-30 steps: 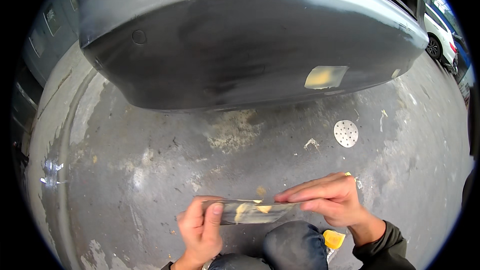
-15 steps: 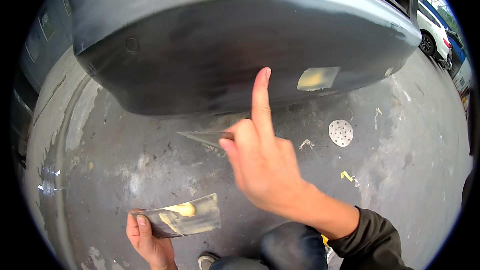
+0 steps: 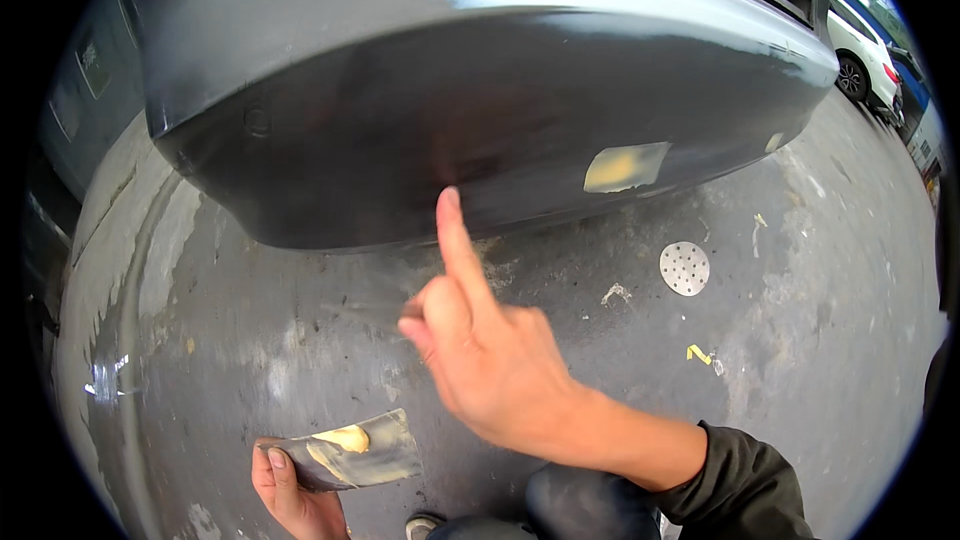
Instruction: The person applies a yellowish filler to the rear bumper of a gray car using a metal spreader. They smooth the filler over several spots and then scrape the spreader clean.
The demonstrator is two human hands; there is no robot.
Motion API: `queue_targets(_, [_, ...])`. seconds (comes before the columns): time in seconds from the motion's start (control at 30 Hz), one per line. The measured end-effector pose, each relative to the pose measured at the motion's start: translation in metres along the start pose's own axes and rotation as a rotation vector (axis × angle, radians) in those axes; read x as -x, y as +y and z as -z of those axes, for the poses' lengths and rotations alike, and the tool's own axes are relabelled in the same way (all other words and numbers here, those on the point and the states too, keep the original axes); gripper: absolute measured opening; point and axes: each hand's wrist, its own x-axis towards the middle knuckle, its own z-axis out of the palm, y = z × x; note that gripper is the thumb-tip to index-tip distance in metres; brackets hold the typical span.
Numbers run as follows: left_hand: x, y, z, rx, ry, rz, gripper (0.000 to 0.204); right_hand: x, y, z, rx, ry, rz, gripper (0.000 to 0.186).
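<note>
My left hand (image 3: 298, 502) grips one end of a thin flat putty board (image 3: 395, 455), thumb on top. A blob of pale yellow putty (image 3: 346, 438) and a smear of it lie on the board. In front of the car bumper (image 3: 340, 155), my right hand (image 3: 505, 370) points its index finger upward at the dark grey surface; whether the fingertip touches cannot be told. Between its thumb and curled fingers it pinches a thin putty spreader (image 3: 365, 311), smeared by motion. Right of that fingertip, a squarish pale patch with a yellow centre (image 3: 625, 168) shows low on the bumper.
A round perforated sanding disc (image 3: 685, 269) lies on the grey concrete floor (image 3: 240, 340). Yellow tape scraps (image 3: 698, 353) and other litter are scattered near it. A white car (image 3: 862, 55) stands at the far right. My knee (image 3: 590, 500) shows at the lower edge.
My right hand has moved left and down with the spreader, its finger still extended. The left hand and board have shifted slightly left and down in view.
</note>
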Motion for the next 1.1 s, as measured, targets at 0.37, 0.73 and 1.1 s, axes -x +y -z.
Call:
queue_targets(0.37, [0.003,-0.003,-0.006,-0.026,0.010,0.027,0.021,-0.022,-0.003,0.034,0.329,0.031,0.068,0.023])
queue_targets(0.73, [0.011,-0.012,-0.002,0.012,0.017,0.133,0.019,-0.002,0.007,0.015,0.260,-0.204,0.004,0.019])
queue_targets(1.1, [0.018,-0.021,0.014,0.089,0.136,0.172,0.018,0.089,0.044,0.007,-0.091,-0.315,-0.340,0.015])
